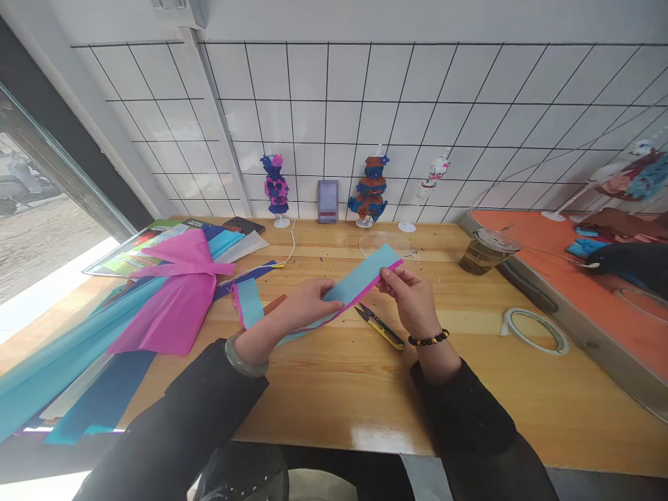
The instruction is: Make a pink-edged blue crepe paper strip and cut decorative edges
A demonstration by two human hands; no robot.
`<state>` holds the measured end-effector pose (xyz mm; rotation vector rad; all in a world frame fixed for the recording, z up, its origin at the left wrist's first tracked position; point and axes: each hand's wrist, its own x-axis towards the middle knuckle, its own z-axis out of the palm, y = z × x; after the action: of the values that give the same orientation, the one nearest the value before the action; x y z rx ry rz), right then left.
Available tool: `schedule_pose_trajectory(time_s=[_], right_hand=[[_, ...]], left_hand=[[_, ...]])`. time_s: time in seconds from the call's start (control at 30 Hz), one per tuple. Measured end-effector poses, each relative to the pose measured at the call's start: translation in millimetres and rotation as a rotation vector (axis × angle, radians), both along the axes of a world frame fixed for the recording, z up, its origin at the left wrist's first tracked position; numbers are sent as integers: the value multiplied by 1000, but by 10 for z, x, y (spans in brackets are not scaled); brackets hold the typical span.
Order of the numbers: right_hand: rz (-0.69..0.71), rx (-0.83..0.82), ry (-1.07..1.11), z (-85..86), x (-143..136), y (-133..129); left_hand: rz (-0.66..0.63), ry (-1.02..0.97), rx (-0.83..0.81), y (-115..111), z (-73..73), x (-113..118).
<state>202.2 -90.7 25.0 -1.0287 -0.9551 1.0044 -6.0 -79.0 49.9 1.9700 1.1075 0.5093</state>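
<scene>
A long light-blue strip with a pink layer along its lower edge [358, 280] is held above the wooden table. My left hand [313, 303] is closed on its middle, thumb on top. At the strip's right end, my right hand [404, 289] pinches the edge between thumb and fingers. The strip's other end loops back behind my left wrist, where blue and pink show again. Yellow-and-black snips [380, 327] lie on the table just below the strip, between my hands.
Pink crepe paper [177, 299] and blue sheets cover the table's left side. Small dressed figures, one blue and pink [276, 184], and a phone [328, 202] stand along the tiled wall. To the right are a lidded cup [485, 252], a tape roll [537, 332] and an orange tray-like surface [553, 254].
</scene>
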Motion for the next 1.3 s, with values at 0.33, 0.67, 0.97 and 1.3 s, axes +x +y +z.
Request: schedule_pose_trajectory(time_s=[0.33,0.67,0.97,1.3], right_hand=[[-181,223,185,182,275,-9],[-326,358,321,201,609,23],[-304,269,364,159,534,56],[-161,-285,16,-153,315,159]], left_hand=[[-169,115,-74,-4,-44,-36],[-150,182,-9,-36,-226,-155],[98,-97,42,47,147,-572],[-51,236,-136,94,446,-1342]])
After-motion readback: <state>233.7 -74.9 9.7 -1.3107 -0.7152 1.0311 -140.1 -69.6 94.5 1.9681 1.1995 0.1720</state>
